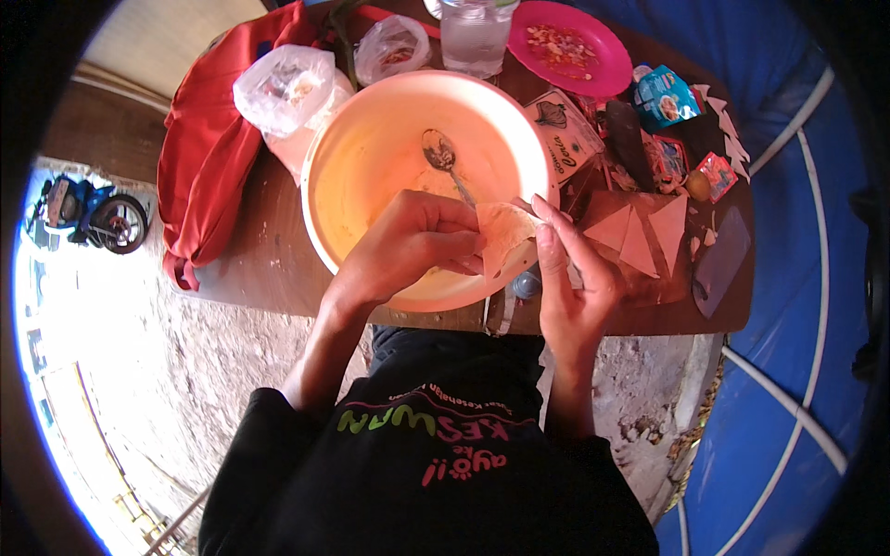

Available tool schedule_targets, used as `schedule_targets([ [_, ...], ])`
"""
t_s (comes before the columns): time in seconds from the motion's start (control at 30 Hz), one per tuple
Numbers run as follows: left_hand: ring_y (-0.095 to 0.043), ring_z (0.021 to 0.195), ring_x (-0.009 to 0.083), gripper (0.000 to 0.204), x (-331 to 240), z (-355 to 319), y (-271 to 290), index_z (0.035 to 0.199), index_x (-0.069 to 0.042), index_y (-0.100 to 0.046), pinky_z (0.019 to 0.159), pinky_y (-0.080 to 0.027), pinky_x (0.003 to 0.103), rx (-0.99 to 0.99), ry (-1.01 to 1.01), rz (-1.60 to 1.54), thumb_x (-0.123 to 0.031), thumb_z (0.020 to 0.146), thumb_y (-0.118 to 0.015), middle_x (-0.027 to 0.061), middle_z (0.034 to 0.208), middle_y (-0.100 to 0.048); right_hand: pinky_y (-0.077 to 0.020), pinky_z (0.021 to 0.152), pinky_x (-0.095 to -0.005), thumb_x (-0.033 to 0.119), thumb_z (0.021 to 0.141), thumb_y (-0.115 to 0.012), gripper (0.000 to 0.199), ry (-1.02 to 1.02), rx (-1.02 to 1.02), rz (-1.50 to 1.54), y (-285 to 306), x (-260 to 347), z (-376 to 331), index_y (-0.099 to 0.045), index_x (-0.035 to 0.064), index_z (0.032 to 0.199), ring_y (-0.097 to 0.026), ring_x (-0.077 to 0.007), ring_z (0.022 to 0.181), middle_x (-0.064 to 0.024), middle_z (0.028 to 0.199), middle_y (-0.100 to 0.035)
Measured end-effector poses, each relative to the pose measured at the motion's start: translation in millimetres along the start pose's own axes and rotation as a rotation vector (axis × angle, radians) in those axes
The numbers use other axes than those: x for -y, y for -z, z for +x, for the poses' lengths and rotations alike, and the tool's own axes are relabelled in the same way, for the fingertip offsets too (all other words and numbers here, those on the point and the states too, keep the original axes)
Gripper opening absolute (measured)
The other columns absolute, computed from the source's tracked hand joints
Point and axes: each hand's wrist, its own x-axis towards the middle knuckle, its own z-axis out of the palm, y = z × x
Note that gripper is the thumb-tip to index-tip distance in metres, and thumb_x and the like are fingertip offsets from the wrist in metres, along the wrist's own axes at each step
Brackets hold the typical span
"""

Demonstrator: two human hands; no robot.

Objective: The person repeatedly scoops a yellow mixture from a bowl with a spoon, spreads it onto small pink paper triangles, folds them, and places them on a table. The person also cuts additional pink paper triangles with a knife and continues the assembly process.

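Over the near right part of a large pale basin (338, 153), I hold a thin, pale piece of wrapper or dough (505, 239) between both hands. My left hand (408, 243) has its fingers curled and pinches the piece's left edge. My right hand (579, 278) grips the other edge between thumb and fingers. A metal spoon (439, 148) lies in the basin, its handle reaching toward the piece. Smears of yellowish food mark the basin's bottom. Several flat triangular pieces (638, 248) lie on a brown sheet to the right of my right hand.
Clear plastic bags (289, 88) and a red cloth bag (211, 148) lie left of the basin. Behind stand a container of clear liquid (475, 39) and a pink plate (607, 46) with chopped food. Blue packets (666, 97) and a grey-blue flat blade-like thing (723, 264) lie right.
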Motion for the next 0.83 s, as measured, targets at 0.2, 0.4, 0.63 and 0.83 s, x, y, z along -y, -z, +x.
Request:
schedule_targets([
  [0.2, -0.070, 0.082, 0.0123, 0.018, 5.0, -1.3, -5.3, 0.095, 0.009, -0.069, 0.077, -0.057, 0.026, -0.061, -0.026, -0.081, -0.006, 0.087, -0.066, 0.0078, 0.085, -0.072, -0.0572, 0.091, -0.0373, -0.005, 0.093, -0.063, 0.031, 0.202, 0.077, -0.114, -7.8, -10.8, -4.8, -0.067, -0.0040, 0.124, -0.071, -0.0292, 0.108, -0.0194, 0.119, -0.071],
  [0.4, -0.070, 0.082, 0.0113, 0.019, 9.7, 0.5, -6.3, 0.096, 0.009, -0.069, 0.078, -0.056, 0.026, -0.071, -0.063, -0.135, -0.007, 0.087, -0.068, 0.0077, 0.086, -0.073, -0.0571, 0.092, -0.0388, -0.003, 0.091, -0.067, 0.027, 0.243, 0.120, -0.158, -8.4, -14.1, -7.0, -0.070, -0.0034, 0.118, -0.071, -0.0312, 0.109, -0.0197, 0.118, -0.072],
  [0.63, -0.069, 0.081, 0.0104, 0.020, 12.7, 0.2, -8.2, 0.099, 0.008, -0.070, 0.077, -0.055, 0.025, -0.085, -0.080, -0.135, -0.009, 0.088, -0.069, 0.0075, 0.087, -0.074, -0.0552, 0.095, -0.0394, -0.007, 0.091, -0.066, 0.026, 0.283, 0.146, -0.176, -9.2, -12.9, -8.3, -0.070, -0.0052, 0.117, -0.071, -0.0309, 0.110, -0.0203, 0.116, -0.072],
  [0.83, -0.070, 0.084, 0.0112, 0.022, 12.4, -5.0, -8.2, 0.101, 0.008, -0.070, 0.077, -0.054, 0.026, -0.067, -0.066, -0.144, -0.010, 0.088, -0.070, 0.0089, 0.088, -0.075, -0.0545, 0.097, -0.0405, -0.001, 0.089, -0.072, 0.028, 0.296, 0.206, -0.186, -4.8, -9.7, -11.1, -0.070, -0.0037, 0.117, -0.070, -0.0334, 0.112, -0.0194, 0.118, -0.072],
])
